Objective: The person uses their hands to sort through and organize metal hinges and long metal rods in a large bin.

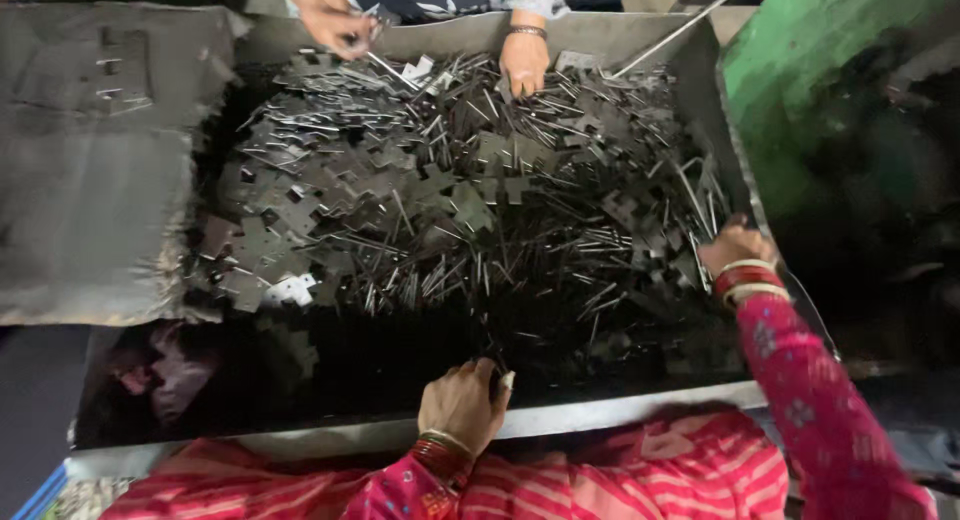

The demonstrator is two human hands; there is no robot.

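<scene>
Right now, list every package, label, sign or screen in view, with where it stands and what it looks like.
None in view: no package, label, sign or screen.
Metal tray: grey, wide, holding dark cross-shaped metal plates and thin pins.
Green surface: upper right, bare painted metal.

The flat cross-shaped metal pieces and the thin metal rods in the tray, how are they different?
The cross pieces are flat, wide plates with notched arms; the rods are long, thin and straight. The cross pieces lie mostly at the left and middle of the tray; the rods spread more to the right, near the right hand. Both are dark grey metal, mixed in one heap. The left hand rests at the near rim.
</scene>
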